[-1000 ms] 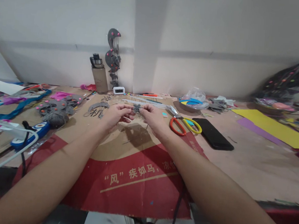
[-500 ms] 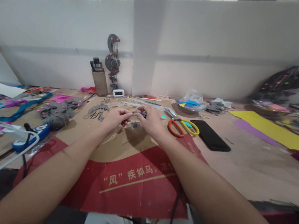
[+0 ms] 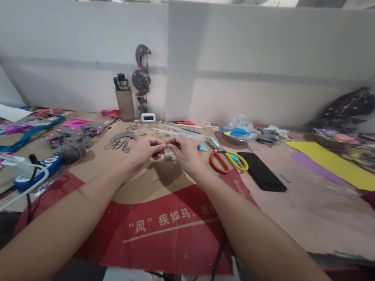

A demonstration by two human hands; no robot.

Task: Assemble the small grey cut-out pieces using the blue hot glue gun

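Note:
My left hand (image 3: 145, 149) and my right hand (image 3: 186, 152) meet over the middle of the cardboard sheet (image 3: 154, 216), fingertips pinched together and almost touching. Each pinch seems to grip something very thin; I cannot make out what. A small dark grey cut-out piece (image 3: 169, 157) lies on the cardboard just below the fingertips, apart from both hands. Grey cut-out shapes (image 3: 122, 140) lie to the left of my left hand.
Red and yellow scissors (image 3: 227, 159) and a black phone (image 3: 262, 171) lie right of my right hand. A bottle (image 3: 124, 101) and a small white clock (image 3: 148, 117) stand at the back wall. A glue gun (image 3: 39, 169) with cables sits at left. Yellow and purple sheets (image 3: 333, 164) lie far right.
The small grey piece that both hands held up one second ago now lies on the cardboard. My hands have lowered slightly and drawn their fingertips together.

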